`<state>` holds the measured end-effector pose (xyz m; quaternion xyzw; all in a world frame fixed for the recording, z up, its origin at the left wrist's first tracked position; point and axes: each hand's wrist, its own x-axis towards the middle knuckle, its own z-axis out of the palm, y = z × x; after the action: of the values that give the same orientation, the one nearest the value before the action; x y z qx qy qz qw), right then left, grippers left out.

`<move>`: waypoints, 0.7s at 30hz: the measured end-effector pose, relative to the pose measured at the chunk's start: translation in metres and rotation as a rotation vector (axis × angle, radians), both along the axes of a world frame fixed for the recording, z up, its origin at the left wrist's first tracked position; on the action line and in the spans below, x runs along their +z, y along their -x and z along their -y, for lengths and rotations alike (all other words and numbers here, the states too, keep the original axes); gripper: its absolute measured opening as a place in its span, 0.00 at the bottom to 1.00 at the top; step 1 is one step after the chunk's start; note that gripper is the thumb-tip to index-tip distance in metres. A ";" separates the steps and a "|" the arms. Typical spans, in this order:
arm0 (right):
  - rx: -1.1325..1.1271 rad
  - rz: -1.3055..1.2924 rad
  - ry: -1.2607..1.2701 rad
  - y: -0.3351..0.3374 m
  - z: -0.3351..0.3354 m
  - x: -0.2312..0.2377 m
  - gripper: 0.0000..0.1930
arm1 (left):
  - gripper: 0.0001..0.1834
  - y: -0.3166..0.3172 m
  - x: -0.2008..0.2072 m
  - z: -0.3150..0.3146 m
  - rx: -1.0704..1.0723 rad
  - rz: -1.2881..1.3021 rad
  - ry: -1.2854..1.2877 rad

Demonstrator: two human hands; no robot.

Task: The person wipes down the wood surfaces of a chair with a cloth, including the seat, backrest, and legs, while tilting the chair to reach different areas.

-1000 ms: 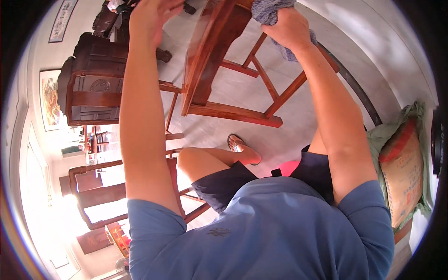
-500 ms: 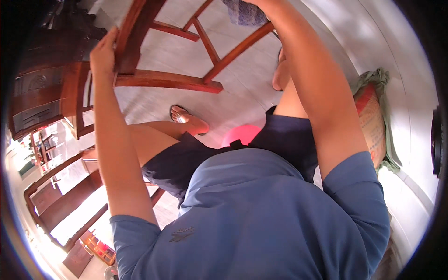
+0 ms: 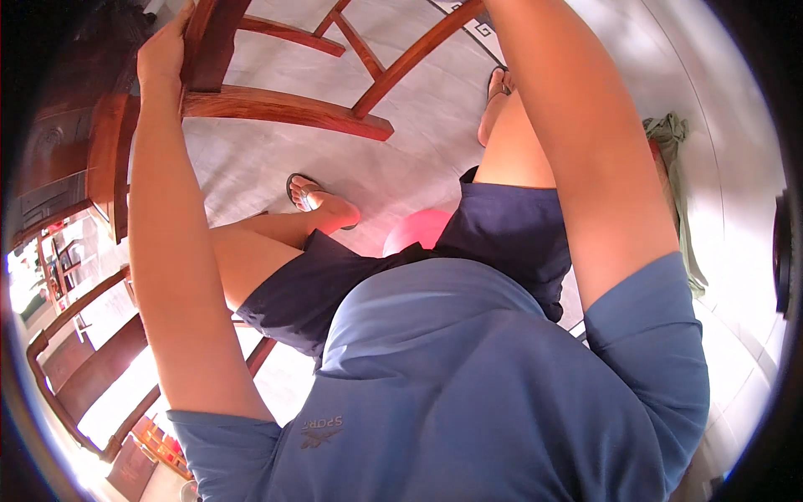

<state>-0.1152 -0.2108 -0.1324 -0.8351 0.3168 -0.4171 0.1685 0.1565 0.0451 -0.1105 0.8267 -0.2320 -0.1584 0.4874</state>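
Holding side: the left hand [image 3: 161,60], between ten and eleven o'clock, lies against the edge of the wooden frame [image 3: 288,111]; its fingertips run into the upper rim, so I cannot tell how tightly it is closed.
Right side: the right forearm [image 3: 585,125] leaves the view near one o'clock; the right hand is beyond the edge, its grip not to be told.
Frame's place: eleven o'clock, cut off by the upper edge.
Just changed: a second ago the left hand was off the frame's edge and the right hand held a bunched blue-grey cloth on the wood; now the left is at the edge, and hand and cloth are out of sight – contact on the right cannot be confirmed.
View: the frame sits further toward ten o'clock than a second ago, and a patterned floor border [image 3: 481,32] shows near one o'clock.
Wood: reddish-brown, glossy, with visible grain; a thick, gently bowed rail, slimmer straight bars meeting it at angles, and a broad dark panel.
Floor: pale grey, smooth, faintly streaked.
Near centre: a smooth, rounded pink thing [image 3: 416,233] between the legs, partly hidden by dark shorts [image 3: 510,238].
Three o'clock: creased green sacking [image 3: 682,217], half behind the arm.
Between eight and nine: a slatted wooden chair [image 3: 104,372] – curved corners, bright light through its gaps.
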 end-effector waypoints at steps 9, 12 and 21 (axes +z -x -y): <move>0.029 0.061 0.006 -0.018 0.002 0.006 0.23 | 0.36 -0.034 -0.005 0.006 0.039 0.106 -0.082; -0.046 -0.080 -0.037 -0.022 -0.005 0.013 0.24 | 0.34 -0.040 -0.001 0.003 0.080 0.169 -0.108; -0.076 -0.151 -0.034 -0.018 -0.012 0.016 0.25 | 0.35 -0.082 -0.015 0.005 -0.133 0.671 -0.336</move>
<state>-0.0974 -0.1988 -0.1167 -0.8486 0.3670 -0.3536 0.1422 0.2380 0.0403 -0.1258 0.8841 -0.4027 0.0539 0.2309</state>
